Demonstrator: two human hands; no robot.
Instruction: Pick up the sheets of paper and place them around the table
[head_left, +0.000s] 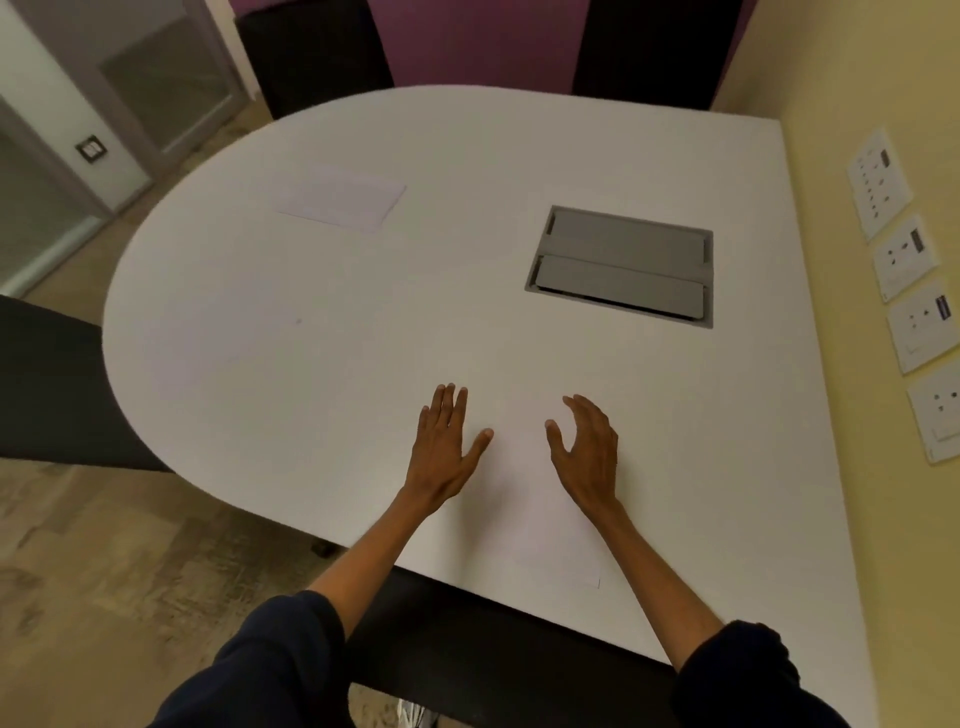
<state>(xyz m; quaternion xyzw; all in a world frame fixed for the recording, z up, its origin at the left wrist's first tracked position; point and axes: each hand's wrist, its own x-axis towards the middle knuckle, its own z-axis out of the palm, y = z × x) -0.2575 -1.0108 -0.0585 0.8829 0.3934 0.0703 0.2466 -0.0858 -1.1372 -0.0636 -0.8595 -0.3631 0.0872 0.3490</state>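
Note:
A white table (519, 156) with a rounded left end fills the view. One sheet of white paper (342, 198) lies flat at the far left. Another faint sheet (540, 509) lies near the front edge, between my hands. A third pale sheet (208, 343) seems to lie at the left side, hard to tell from the tabletop. My left hand (447, 441) is flat and open over the table, left of the near sheet. My right hand (587, 449) hovers open with curled fingers at that sheet's right side. Neither hand holds anything.
A grey cable hatch (623, 265) is set into the table at the right. Black chairs stand at the far side (311, 52), far right (654, 52), left (47, 384) and just in front of me (493, 654). Wall sockets (909, 291) line the yellow wall on the right.

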